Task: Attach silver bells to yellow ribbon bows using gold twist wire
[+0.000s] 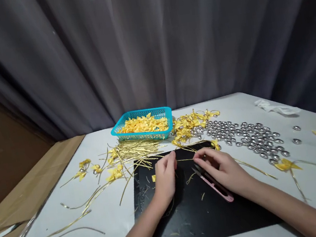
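Wire (185, 160) above mat (197, 225), long axis left-right, nearly level. Left hand (165, 177) closed on it, right hand (220, 166) pinching it. Snips (215, 186) beside right hand. Open room on near mat; basket (170, 118) past far edge.

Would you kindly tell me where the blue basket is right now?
In the head view, the blue basket stands at the far side of the white table, left of centre, just behind the gold strands.

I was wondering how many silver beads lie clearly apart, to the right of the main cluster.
2: one silver bead in front of the white cloth, and a second bead nearer the camera. Any under the cloth would be hidden.
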### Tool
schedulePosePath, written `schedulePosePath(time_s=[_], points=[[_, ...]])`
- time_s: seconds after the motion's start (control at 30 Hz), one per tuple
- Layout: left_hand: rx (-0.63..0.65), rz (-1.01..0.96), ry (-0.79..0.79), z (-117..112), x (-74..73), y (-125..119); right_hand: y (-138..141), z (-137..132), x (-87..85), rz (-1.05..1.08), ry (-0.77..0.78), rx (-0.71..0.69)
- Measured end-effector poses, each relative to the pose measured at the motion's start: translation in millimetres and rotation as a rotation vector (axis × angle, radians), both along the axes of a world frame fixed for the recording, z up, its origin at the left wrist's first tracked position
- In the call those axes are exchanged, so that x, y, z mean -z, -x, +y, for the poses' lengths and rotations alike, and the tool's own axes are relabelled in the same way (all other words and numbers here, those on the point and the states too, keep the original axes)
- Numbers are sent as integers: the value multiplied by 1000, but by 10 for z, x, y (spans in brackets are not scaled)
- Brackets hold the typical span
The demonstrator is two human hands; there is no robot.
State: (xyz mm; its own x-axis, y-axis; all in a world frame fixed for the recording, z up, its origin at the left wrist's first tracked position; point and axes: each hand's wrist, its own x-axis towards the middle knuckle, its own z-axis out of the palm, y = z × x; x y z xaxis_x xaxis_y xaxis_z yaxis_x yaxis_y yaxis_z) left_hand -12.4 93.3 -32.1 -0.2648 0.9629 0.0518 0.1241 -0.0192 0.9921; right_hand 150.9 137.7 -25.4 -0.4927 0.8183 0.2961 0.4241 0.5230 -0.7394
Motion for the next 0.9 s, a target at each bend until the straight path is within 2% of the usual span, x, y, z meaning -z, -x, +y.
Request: schedulePosePath(time_s=[0.1, 0.2, 0.27, 0.37, 0.43, 0.53, 0.73, 0.9], points=[[-48, 89, -5, 13, 51, -6, -76, 73, -12, -60, -142, -18], [-49, 134, 12, 15, 71, -20, -118, 108, -10, -80, -202, -34], [-16, 156, 9, 5, 63, -30, -118, 106, -7, -84, -236, -34], [102, 168, -71, -20, 38, -44, -95, 79, -3, -141, -298, -79], [224, 111, -89, -33, 30, -54, -82, 57, 4, -206, -337, -133], [368, -23, -24, -34, 34, -65, -80, 39, 19, -271, -394, -171], [356, -110, 114, 7, 8, -64, -105, 60, 2, -271, -438, -138], [405, -150, 108, -5, -29, -57, -102, 71, -14, -239, -399, -118]])
